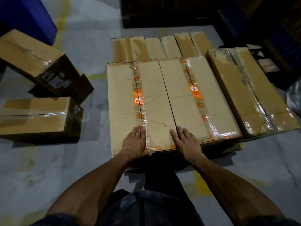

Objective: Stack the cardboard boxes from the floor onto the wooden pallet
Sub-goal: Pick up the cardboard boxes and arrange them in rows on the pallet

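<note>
Two long cardboard boxes with orange logo tape lie side by side on the pallet: the left box point(125, 95) and the right box point(180, 95). My left hand point(135, 142) lies flat on the near end of the left box, fingers straight. My right hand point(187, 142) lies flat across the seam on the near end of the right box. A third long box point(247, 88) lies to their right. A row of smaller boxes point(162, 46) stands behind them. A corner of the wooden pallet point(239, 146) shows at the front right.
On the grey floor at the left lie two boxes: one tilted point(37, 61) over another, one flat point(37, 116) nearer me. A blue object point(24, 15) stands at the back left. Dark racking point(179, 10) fills the back. Yellow floor lines point(199, 181) run underfoot.
</note>
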Motion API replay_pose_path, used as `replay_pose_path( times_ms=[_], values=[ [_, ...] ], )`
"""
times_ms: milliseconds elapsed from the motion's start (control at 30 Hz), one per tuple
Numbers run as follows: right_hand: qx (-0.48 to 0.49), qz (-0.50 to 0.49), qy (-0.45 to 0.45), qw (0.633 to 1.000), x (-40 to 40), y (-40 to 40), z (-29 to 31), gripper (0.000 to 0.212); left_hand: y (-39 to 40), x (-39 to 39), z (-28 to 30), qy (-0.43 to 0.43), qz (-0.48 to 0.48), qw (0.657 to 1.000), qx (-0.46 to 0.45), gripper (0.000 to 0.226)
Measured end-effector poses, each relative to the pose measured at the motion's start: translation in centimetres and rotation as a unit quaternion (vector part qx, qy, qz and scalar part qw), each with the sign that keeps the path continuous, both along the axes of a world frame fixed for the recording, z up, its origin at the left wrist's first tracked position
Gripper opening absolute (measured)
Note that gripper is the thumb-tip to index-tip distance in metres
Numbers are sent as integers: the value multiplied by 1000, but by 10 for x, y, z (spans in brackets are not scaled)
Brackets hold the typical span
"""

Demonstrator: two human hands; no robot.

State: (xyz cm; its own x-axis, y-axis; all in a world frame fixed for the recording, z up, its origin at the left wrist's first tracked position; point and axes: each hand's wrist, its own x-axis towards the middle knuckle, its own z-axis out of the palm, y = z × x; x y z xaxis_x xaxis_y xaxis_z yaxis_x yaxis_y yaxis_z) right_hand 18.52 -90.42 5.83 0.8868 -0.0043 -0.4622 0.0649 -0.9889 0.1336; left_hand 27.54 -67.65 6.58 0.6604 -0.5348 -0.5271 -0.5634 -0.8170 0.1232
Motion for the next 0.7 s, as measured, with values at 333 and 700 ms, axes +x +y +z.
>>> replay_pose_path(
  times_ms=[333,700],
  values=[
    [-8,3,-1,1000,3,-1,1,96,2,1,-3,-7,-5,1000,-7,122],
    [-18,-2,6,1000,3,0,-1,101,2,0,-2,-9,-1,1000,-12,122]
  ],
)
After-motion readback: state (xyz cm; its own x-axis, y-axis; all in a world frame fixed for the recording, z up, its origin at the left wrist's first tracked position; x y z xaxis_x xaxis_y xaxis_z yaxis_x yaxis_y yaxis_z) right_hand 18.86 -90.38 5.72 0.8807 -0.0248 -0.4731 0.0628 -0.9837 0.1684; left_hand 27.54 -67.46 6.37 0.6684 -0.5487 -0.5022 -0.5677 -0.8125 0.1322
